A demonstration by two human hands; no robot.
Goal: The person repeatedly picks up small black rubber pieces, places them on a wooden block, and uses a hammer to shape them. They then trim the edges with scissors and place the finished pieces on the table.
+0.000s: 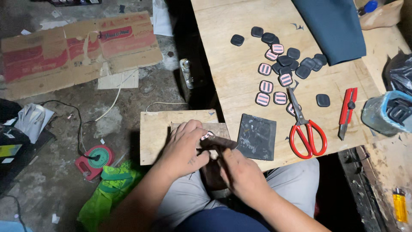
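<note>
Left hand: the left hand (185, 148) lies palm down on a small wooden block (171, 133), fingers curled, and presses a little pink-striped piece (207, 135) with the fingertips.
Right hand: the right hand (240, 174) is closed around a dark flat tool (221, 141); the tool's end lies just beside the striped piece, under the left fingers.
Where the piece is: at the right edge of the block, between both hands, above the person's lap; most of it is hidden by the fingers.
Block: pale plywood, square, with rough edges; it touches the long wooden table (231, 64) at the right.
Dark square: a black, flat, scratched plate (256, 136) lies on the table edge, just beside the hands.
Scissors: red-handled scissors (304, 129) with metal blades lie near the plate, closed.
Small pieces: a loose group of rounded square pads (285, 60), some matte black, some pink with dark stripes, is spread in the middle of the table.
Knife: a red utility cutter (346, 111) lies to the right of the scissors.
Cloth: a dark blue folded cloth (334, 25) covers the far end of the table.
Floor: rough grey concrete with flattened cardboard (77, 47), a green plastic bag (107, 191) and a red round device (95, 160) with a cable.
Lighter: a yellow lighter (399, 205) lies at the right, well apart from the hands.
</note>
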